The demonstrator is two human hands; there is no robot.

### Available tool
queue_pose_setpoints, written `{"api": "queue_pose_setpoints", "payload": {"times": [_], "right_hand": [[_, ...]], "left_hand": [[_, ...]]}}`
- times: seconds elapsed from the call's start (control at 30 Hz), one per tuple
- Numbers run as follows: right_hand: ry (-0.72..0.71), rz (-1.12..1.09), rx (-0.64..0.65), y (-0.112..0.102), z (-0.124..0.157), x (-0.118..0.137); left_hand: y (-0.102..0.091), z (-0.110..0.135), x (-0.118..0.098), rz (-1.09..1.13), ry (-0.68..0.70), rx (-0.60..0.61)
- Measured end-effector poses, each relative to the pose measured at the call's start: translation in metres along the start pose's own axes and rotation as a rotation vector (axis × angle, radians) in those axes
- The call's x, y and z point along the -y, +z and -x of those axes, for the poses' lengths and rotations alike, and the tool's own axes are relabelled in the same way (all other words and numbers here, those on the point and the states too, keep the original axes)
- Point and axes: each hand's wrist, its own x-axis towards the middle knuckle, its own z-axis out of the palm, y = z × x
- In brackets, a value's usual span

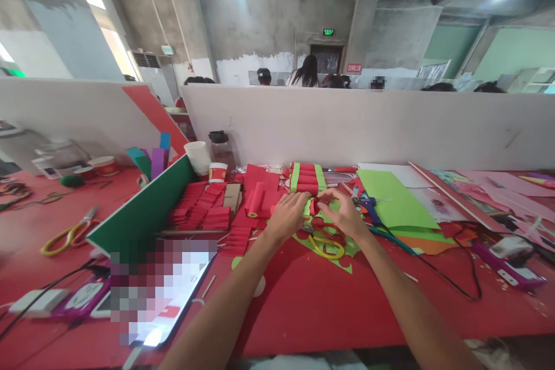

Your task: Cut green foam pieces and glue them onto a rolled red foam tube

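My left hand (289,212) is closed over a small red paper roll (314,206), whose right end shows beyond my fingertips with a bit of light green beside it. The rest of the roll is hidden under the hand. At that end, the thumb and fingers of my right hand (346,214) are curled in and touch the red paper. Just behind my hands lies a bundle of red paper rolls (308,178) bound with two light green strips. Yellow-handled scissors (328,247) lie in front, on light green paper scraps (346,264) with cut-outs.
Left of my hands are a red roll (255,201), pleated red paper pieces (199,206), a green board (143,202) and a lit tablet (182,289). A blue glue gun (367,205), green sheets (396,199) and a purple power strip (507,266) lie right. A white partition (368,127) stands behind.
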Motion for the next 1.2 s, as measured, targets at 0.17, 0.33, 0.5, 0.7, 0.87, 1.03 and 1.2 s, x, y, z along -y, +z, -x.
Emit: {"api": "queue_pose_setpoints", "payload": {"times": [0.17, 0.33, 0.5, 0.7, 0.87, 1.03, 1.2], "right_hand": [[-0.039, 0.127, -0.01, -0.003, 0.0, -0.004], [-0.071, 0.203, -0.007, -0.001, -0.001, -0.013], [-0.153, 0.236, 0.03, -0.003, 0.0, -0.018], [-0.322, 0.306, 0.164, -0.006, 0.005, -0.016], [-0.433, 0.361, 0.197, -0.004, 0.008, -0.015], [-0.543, 0.411, 0.056, -0.001, 0.009, -0.017], [-0.564, 0.426, -0.048, 0.003, 0.01, -0.014]], "left_hand": [[-0.005, -0.002, -0.008, -0.1, 0.059, 0.032], [-0.004, -0.002, -0.012, -0.095, 0.079, 0.044], [-0.006, 0.001, -0.006, 0.121, 0.14, 0.051], [-0.018, 0.002, -0.007, 0.287, 0.184, 0.091], [-0.017, 0.001, -0.014, 0.235, 0.106, 0.162], [-0.014, 0.0, -0.015, 0.167, 0.075, 0.156], [-0.014, -0.001, -0.014, 0.222, 0.04, 0.156]]}}
